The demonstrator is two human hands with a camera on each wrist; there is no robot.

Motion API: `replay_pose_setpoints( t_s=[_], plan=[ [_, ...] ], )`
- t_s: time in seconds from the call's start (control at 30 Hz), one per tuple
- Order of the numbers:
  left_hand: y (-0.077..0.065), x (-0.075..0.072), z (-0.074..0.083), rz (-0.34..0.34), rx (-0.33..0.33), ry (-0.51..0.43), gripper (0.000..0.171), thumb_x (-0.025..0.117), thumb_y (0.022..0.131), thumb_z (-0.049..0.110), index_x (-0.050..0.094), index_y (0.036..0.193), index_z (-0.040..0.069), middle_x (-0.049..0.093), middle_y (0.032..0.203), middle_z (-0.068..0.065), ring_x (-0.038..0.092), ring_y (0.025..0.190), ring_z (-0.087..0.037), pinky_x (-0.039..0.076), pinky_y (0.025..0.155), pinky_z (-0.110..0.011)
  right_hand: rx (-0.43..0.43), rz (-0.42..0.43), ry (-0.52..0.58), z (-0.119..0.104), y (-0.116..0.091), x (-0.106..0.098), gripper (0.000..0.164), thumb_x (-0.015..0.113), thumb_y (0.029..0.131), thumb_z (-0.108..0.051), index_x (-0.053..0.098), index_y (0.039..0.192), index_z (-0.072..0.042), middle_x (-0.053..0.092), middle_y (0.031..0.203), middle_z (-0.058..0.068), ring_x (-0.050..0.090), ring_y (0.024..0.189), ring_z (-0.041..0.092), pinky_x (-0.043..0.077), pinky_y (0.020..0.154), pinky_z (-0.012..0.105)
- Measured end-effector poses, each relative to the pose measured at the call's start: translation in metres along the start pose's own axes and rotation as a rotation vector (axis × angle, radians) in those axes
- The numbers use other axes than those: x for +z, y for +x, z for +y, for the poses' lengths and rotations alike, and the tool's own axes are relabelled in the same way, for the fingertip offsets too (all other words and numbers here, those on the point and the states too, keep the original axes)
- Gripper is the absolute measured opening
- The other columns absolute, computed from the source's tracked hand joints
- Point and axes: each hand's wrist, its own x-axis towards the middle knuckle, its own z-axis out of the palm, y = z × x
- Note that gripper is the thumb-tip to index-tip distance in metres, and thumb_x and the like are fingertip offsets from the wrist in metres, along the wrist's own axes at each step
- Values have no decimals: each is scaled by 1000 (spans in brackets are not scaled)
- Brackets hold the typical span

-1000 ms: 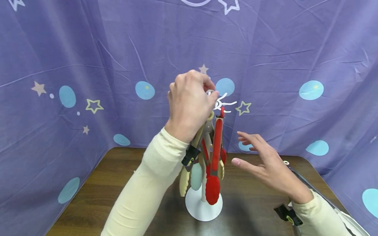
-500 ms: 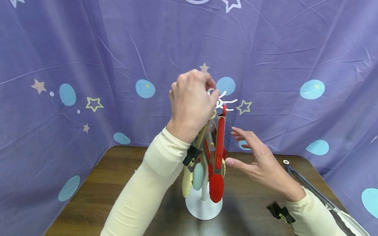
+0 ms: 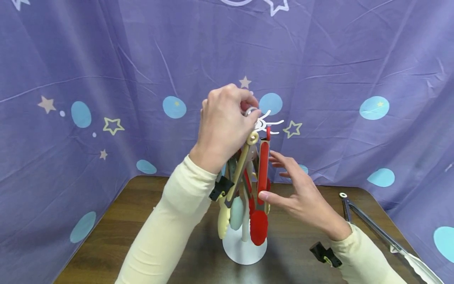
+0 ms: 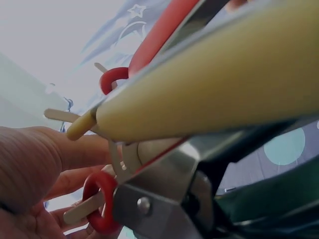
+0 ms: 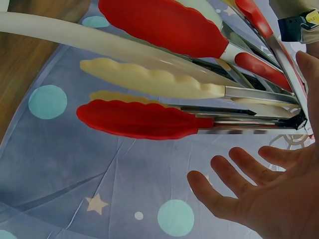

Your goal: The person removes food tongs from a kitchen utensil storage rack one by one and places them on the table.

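Several tongs hang from a white stand (image 3: 238,256) at mid-table. My left hand (image 3: 220,128) pinches the stand's rounded top, fingertips bent over it. In the left wrist view, loops of the tongs sit on cream hooks, one a red loop (image 4: 105,219). Facing me are red tongs (image 3: 263,167), head down, with yellow tongs (image 3: 238,173) and a mint tongs head (image 3: 236,213) to their left. My right hand (image 3: 306,203) is beside the red tongs, fingers spread and thumb tip overlapping their handle. In the right wrist view, its fingers hold nothing.
Dark-handled tongs (image 3: 376,225) with a pale head lie on the right of the wooden table (image 3: 117,240), partly behind my right sleeve. A purple patterned curtain (image 3: 337,86) closes off the back and sides.
My right hand has moved left to the red tongs, uncovering more of the dark-handled tongs. My left hand keeps its hold, its wrist shifting slightly left. The hanging tongs have swayed slightly.
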Motion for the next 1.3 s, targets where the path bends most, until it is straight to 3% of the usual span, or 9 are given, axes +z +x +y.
replay_pose_setpoints(
  t_s=[0.23,0.47,0.87,1.3],
  plan=[
    [0,0,-4,33,79,-17,7,76,86,11,82,90,12,67,81,0,65,75,-13,50,71,-36,31,-33,9,-1,2,5,88,86,83,-27,37,155,-25,53,139,-5,49,129,17,45,103,48],
    [2,1,-6,34,105,-7,7,75,86,10,82,88,12,66,80,0,64,75,-14,50,71,-36,50,-44,27,-1,2,7,85,85,84,-29,38,155,-23,55,137,-4,51,126,15,45,104,49],
    [1,1,-2,24,63,23,4,78,86,14,81,85,14,66,77,1,60,74,-16,49,71,-37,38,-16,86,-1,4,5,77,85,85,-22,44,150,-22,57,130,-6,55,122,12,49,102,38],
    [1,2,0,18,39,29,4,82,85,16,82,88,14,69,81,-1,62,76,-17,50,72,-38,-3,38,70,-3,4,-1,77,88,80,-14,49,146,-16,58,124,-4,58,117,14,52,99,39]
  ],
)
